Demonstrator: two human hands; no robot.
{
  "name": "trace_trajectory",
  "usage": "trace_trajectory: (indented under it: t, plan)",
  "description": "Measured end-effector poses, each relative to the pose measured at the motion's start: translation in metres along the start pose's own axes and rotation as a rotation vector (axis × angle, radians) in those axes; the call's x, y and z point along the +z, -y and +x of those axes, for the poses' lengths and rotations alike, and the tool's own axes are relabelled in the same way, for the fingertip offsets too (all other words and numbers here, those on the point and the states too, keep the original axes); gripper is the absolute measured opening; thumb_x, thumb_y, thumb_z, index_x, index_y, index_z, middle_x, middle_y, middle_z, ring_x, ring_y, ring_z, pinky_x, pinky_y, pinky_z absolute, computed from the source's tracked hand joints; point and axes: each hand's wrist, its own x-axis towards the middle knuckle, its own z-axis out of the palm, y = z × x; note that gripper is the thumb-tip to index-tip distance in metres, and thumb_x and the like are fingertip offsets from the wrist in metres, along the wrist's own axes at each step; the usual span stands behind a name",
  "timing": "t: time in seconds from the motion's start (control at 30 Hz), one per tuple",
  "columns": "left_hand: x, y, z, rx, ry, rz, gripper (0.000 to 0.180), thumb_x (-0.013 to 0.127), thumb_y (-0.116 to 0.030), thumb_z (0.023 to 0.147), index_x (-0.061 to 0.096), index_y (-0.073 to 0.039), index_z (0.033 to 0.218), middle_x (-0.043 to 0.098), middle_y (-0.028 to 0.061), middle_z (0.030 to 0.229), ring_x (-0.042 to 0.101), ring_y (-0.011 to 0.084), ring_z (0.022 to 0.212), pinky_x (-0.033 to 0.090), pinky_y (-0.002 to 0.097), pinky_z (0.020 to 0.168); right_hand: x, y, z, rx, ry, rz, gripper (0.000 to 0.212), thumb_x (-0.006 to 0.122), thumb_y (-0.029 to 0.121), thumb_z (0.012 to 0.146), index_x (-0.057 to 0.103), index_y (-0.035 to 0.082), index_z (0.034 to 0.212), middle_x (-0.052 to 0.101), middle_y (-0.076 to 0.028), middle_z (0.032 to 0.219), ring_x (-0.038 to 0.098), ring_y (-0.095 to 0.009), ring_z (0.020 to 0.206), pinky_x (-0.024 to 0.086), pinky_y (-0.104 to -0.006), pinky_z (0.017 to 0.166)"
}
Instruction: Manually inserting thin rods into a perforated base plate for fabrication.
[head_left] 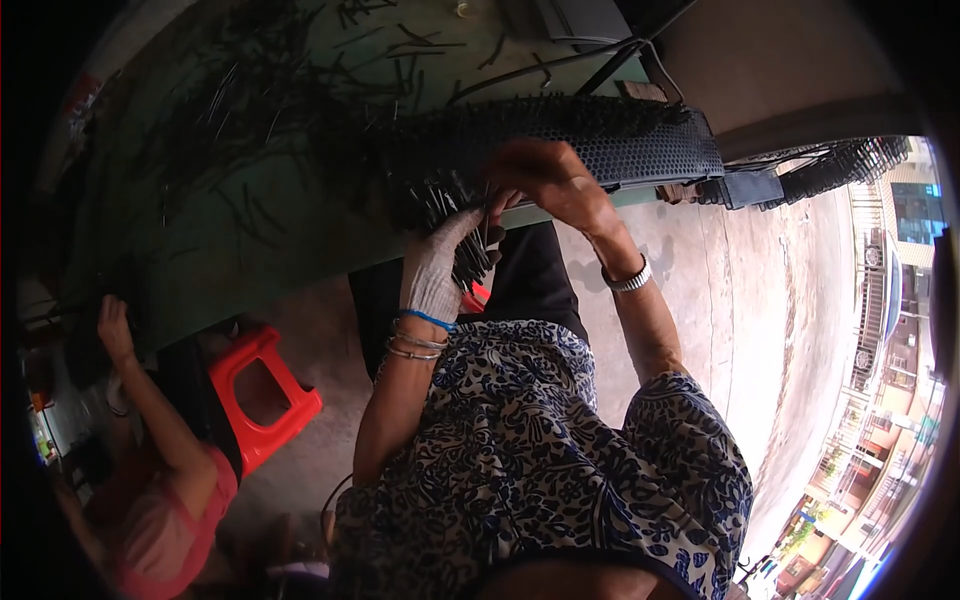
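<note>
My left hand [447, 243] wears a pale knitted glove with a blue cuff and is closed round a bunch of thin dark strips [470, 266]. The strips stick out above and below the fist. My bare right hand [548, 185], with a metal watch band on the wrist, is just right of that bunch, in front of a black perforated panel [640, 150]. Motion smears its fingers, so whether they hold a strip cannot be made out. Along the panel's far edge stands a dense row of dark strips [590, 112].
More loose strips [250, 90] lie heaped on the green table [240, 280]. To the left, a co-worker in a pink top [180, 520] rests a hand [115, 325] at the table edge. A red plastic stool [270, 395] stands beside me. Another strip-covered panel [840, 170] is at the right.
</note>
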Motion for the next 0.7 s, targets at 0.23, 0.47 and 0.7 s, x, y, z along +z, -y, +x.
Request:
trace_trajectory:
  t: [0.23, 0.47, 0.7]
  plan:
    - [-0.01, 0.012, 0.008, -0.067, 0.113, -0.161, 0.019, 0.063, -0.016, 0.089, 0.063, -0.004, 0.105, 0.069, 0.0117, 0.096, 0.068, 0.026, 0.086, 0.058, 0.04, 0.067, -0.02, 0.002, 0.021, -0.301, -0.382, -0.407, 0.007, 0.052, 0.001, 0.093, 0.054, -0.004, 0.098, 0.067, -0.011, 0.085, 0.067, -0.016, 0.075, 0.052, -0.0255, 0.068]
    - [-0.015, 0.028, 0.013, -0.119, 0.144, -0.148, 0.022, 0.057, -0.02, 0.093, 0.06, -0.009, 0.112, 0.066, 0.0137, 0.103, 0.063, 0.0328, 0.1, 0.054, 0.0506, 0.081, -0.022, -0.014, 0.045, -0.433, -0.431, -0.419, 0.01, 0.05, -0.002, 0.094, 0.055, -0.002, 0.102, 0.065, -0.008, 0.081, 0.067, -0.015, 0.074, 0.053, -0.0256, 0.066]
    - [-0.01, 0.028, 0.012, -0.143, 0.087, -0.241, 0.016, 0.065, -0.013, 0.088, 0.064, -0.007, 0.103, 0.068, 0.0099, 0.094, 0.067, 0.0258, 0.086, 0.058, 0.0424, 0.07, -0.031, -0.006, 0.046, -0.49, -0.324, -0.618, 0.01, 0.05, -0.002, 0.093, 0.056, -0.001, 0.101, 0.064, -0.008, 0.079, 0.067, -0.015, 0.069, 0.051, -0.0257, 0.062]
